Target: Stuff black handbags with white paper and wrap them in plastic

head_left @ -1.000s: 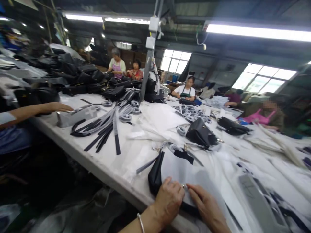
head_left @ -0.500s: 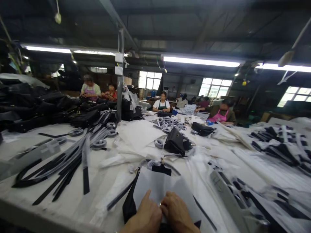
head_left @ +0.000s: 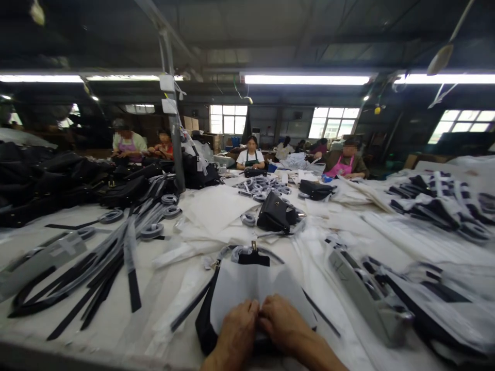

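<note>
A black handbag point(head_left: 206, 324) lies in front of me at the table's near edge. Over it is spread a pale grey-white sheet point(head_left: 235, 283), creased down the middle. My left hand point(head_left: 237, 324) and my right hand point(head_left: 284, 322) meet at the sheet's near middle, fingers curled and closed on its edge; the fingertips are partly hidden. Beyond the sheet, a black flap point(head_left: 253, 259) with a gold clasp point(head_left: 254, 246) sticks out. A wrapped strap point(head_left: 193, 304) reaches out on the bag's left side.
Long black straps point(head_left: 104, 278) in clear wrap lie at left, with a heap of black bags point(head_left: 46, 180) behind. Another black bag point(head_left: 274, 214) stands ahead. A grey box-like piece point(head_left: 363, 293) is at right. A metal post point(head_left: 176, 149) rises at the table; co-workers sit beyond.
My left index finger was stretched out over the sheet and is now curled in beside my right hand. The sheet lies flatter and its right side has drawn in. The view has shifted slightly right.
</note>
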Demonstrator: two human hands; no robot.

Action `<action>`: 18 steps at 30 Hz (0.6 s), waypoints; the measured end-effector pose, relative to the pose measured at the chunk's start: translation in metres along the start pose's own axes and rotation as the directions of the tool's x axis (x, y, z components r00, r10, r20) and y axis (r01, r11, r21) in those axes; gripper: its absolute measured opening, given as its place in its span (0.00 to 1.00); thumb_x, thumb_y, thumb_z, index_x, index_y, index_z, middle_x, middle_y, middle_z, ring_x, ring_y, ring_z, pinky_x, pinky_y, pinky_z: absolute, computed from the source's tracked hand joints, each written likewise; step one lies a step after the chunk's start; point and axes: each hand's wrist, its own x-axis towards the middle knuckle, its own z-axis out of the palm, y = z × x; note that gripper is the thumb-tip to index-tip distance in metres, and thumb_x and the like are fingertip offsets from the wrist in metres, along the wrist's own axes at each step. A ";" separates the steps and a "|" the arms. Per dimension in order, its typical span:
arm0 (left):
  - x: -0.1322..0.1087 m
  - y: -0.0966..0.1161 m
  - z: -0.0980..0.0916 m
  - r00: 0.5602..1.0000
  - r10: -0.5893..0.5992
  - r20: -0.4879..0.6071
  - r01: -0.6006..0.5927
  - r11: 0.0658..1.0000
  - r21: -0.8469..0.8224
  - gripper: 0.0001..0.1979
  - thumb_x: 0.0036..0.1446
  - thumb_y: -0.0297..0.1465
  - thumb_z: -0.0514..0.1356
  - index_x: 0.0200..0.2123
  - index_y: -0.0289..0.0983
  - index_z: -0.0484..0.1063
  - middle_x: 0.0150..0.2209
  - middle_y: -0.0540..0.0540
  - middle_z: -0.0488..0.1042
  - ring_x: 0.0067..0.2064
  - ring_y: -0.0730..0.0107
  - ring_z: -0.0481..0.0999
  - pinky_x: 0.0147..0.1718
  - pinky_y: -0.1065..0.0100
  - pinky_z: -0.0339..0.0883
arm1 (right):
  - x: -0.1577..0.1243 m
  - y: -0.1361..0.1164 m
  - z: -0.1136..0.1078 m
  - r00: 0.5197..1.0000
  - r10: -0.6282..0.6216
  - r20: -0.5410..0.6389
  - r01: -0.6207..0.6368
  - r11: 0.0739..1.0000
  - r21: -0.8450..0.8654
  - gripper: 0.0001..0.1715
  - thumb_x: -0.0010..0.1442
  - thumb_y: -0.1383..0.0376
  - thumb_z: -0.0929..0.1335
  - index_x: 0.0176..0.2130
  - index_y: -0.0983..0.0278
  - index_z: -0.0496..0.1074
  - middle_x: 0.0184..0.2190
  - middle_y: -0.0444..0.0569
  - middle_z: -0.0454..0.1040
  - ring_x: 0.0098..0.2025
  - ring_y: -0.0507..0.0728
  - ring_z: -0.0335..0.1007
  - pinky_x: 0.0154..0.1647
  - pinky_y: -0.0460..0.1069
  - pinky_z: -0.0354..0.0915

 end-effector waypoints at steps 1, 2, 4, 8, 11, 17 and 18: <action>-0.001 0.000 -0.003 1.000 0.001 0.002 -0.001 1.000 -0.011 0.17 0.58 0.16 0.52 0.47 0.38 0.69 0.41 0.46 0.76 0.41 0.65 0.78 0.42 0.69 0.72 | -0.004 -0.002 -0.003 1.000 -0.011 0.013 0.011 0.999 -0.032 0.13 0.64 0.66 0.66 0.41 0.64 0.80 0.42 0.53 0.79 0.50 0.64 0.71 0.58 0.57 0.60; -0.002 0.001 -0.005 1.000 0.002 0.003 -0.002 1.000 -0.021 0.17 0.60 0.17 0.51 0.47 0.38 0.69 0.41 0.46 0.76 0.42 0.65 0.78 0.42 0.67 0.72 | -0.007 -0.001 -0.003 1.000 -0.023 0.016 0.024 0.999 -0.048 0.15 0.65 0.63 0.66 0.47 0.64 0.79 0.48 0.54 0.78 0.55 0.66 0.68 0.63 0.62 0.55; -0.002 0.002 -0.009 1.000 0.009 0.005 -0.009 0.999 -0.038 0.16 0.62 0.18 0.50 0.47 0.39 0.69 0.42 0.46 0.76 0.43 0.64 0.78 0.43 0.64 0.73 | -0.015 0.004 0.004 0.998 -0.057 0.009 0.057 0.998 -0.029 0.24 0.67 0.59 0.65 0.60 0.61 0.70 0.59 0.53 0.71 0.64 0.68 0.60 0.69 0.67 0.44; -0.003 -0.003 -0.003 0.986 0.089 -0.139 -0.089 0.996 0.005 0.19 0.62 0.20 0.50 0.54 0.39 0.67 0.53 0.41 0.74 0.54 0.58 0.74 0.52 0.55 0.70 | -0.027 0.017 0.015 0.991 -0.129 0.043 0.127 0.991 0.035 0.35 0.69 0.50 0.63 0.69 0.59 0.56 0.69 0.50 0.57 0.70 0.66 0.49 0.71 0.66 0.40; -0.007 -0.012 0.009 0.936 0.222 -0.271 -0.197 0.973 0.117 0.23 0.59 0.19 0.51 0.57 0.37 0.66 0.57 0.40 0.73 0.58 0.57 0.73 0.56 0.54 0.68 | -0.024 0.018 0.007 0.983 -0.160 0.090 0.158 0.987 0.029 0.48 0.61 0.43 0.68 0.69 0.63 0.55 0.68 0.55 0.57 0.70 0.69 0.49 0.71 0.68 0.41; -0.016 -0.003 0.016 0.930 0.182 -0.320 -0.121 0.972 0.202 0.28 0.52 0.17 0.53 0.58 0.33 0.65 0.49 0.41 0.77 0.49 0.59 0.77 0.48 0.58 0.73 | -0.007 0.021 -0.003 0.953 -0.250 0.174 0.258 0.966 -0.026 0.61 0.51 0.40 0.73 0.68 0.71 0.56 0.67 0.66 0.58 0.69 0.73 0.49 0.71 0.70 0.33; -0.016 0.001 0.014 0.931 0.165 -0.326 -0.099 0.973 0.209 0.28 0.51 0.17 0.54 0.58 0.32 0.65 0.47 0.41 0.77 0.46 0.59 0.78 0.46 0.57 0.74 | -0.006 0.024 0.001 0.949 -0.262 0.176 0.269 0.963 -0.017 0.62 0.51 0.39 0.73 0.69 0.72 0.54 0.68 0.66 0.54 0.70 0.73 0.46 0.71 0.70 0.33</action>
